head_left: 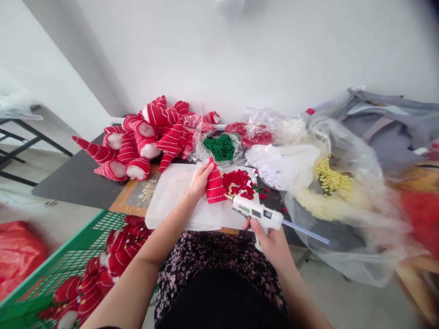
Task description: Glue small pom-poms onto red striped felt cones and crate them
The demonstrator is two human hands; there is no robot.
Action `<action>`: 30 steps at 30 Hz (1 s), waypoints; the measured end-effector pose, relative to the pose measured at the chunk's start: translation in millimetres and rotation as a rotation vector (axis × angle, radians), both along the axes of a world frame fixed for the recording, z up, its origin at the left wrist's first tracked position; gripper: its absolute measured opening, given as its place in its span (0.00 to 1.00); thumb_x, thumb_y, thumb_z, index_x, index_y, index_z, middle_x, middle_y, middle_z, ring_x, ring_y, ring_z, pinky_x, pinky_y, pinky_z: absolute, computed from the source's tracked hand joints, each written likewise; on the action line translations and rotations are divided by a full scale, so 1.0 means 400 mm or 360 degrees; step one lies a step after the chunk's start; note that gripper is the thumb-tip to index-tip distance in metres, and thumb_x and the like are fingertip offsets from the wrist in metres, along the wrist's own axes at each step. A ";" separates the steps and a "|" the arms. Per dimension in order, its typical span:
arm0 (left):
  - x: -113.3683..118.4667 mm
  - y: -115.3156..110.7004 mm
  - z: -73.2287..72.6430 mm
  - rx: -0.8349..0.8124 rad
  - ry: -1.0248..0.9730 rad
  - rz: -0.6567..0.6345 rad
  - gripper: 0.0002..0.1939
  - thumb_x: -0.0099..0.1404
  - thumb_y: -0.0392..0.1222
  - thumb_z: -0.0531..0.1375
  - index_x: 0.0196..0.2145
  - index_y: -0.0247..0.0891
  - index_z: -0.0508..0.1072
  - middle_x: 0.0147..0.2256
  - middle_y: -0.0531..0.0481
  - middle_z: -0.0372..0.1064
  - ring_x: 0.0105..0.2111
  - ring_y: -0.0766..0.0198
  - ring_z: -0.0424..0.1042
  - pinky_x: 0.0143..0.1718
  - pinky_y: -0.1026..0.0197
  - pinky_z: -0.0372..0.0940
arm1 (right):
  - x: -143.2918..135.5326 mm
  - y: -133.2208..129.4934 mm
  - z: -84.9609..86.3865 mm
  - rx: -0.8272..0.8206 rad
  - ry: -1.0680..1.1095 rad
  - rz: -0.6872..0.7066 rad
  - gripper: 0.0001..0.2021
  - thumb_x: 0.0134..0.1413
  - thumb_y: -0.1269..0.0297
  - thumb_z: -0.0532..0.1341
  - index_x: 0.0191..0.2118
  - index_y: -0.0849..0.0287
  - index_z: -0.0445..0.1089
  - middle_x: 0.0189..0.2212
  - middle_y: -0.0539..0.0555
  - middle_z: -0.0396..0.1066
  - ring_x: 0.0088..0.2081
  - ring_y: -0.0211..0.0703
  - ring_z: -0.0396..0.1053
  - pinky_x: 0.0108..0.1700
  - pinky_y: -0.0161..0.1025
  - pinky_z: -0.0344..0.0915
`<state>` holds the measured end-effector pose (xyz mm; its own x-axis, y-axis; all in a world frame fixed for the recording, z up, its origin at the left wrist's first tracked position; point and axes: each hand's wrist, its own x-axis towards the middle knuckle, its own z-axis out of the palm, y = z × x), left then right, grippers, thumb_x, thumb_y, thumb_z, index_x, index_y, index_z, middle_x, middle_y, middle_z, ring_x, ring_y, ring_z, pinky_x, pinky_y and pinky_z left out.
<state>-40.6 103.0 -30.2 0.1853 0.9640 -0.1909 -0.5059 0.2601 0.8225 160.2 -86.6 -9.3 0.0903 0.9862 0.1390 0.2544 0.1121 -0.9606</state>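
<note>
A red cone-shaped hat with white stitched stripes is pinched near its tip by my left hand. My right hand is wrapped round a white glue gun, its nozzle beside the hat's lower right edge. A clear glue stick juts out of the gun's back. Red pompoms, with some green and white ones among them, lie just right of the hat. Under both hands is a white board.
Striped red hats are piled at the back left. Green pompoms, white pompoms and yellow pompoms sit in plastic bags. A green basket with decorated red hats stands lower left. Grey fabric lies at the right.
</note>
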 end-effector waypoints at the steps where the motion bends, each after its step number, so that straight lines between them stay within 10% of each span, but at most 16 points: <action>1: 0.000 0.000 -0.003 0.0036 0.0001 0.0005 0.19 0.62 0.51 0.73 0.43 0.36 0.79 0.29 0.50 0.77 0.29 0.60 0.78 0.33 0.61 0.72 | -0.006 0.001 0.006 0.0011 -0.0056 0.0023 0.22 0.69 0.46 0.61 0.30 0.57 0.78 0.30 0.56 0.79 0.32 0.46 0.75 0.39 0.39 0.73; 21: 0.013 -0.009 0.003 0.0103 0.0082 0.0065 0.09 0.68 0.46 0.70 0.41 0.38 0.79 0.27 0.53 0.74 0.26 0.65 0.73 0.30 0.65 0.66 | -0.039 0.010 0.026 -0.0034 -0.0341 0.0017 0.20 0.66 0.51 0.60 0.23 0.53 0.69 0.22 0.55 0.75 0.26 0.47 0.76 0.35 0.40 0.76; 30: 0.012 0.001 -0.006 -0.0020 0.0037 0.0094 0.14 0.68 0.51 0.69 0.43 0.38 0.79 0.28 0.51 0.76 0.28 0.61 0.76 0.31 0.63 0.69 | -0.001 -0.005 -0.014 0.0063 -0.0648 -0.0205 0.17 0.65 0.47 0.64 0.39 0.57 0.79 0.33 0.62 0.83 0.34 0.56 0.81 0.37 0.45 0.77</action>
<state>-36.0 103.6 -32.7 0.1232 0.9706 -0.2067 -0.5016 0.2406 0.8310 159.6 -88.6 -14.8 0.1425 0.9636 0.2263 0.6261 0.0893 -0.7746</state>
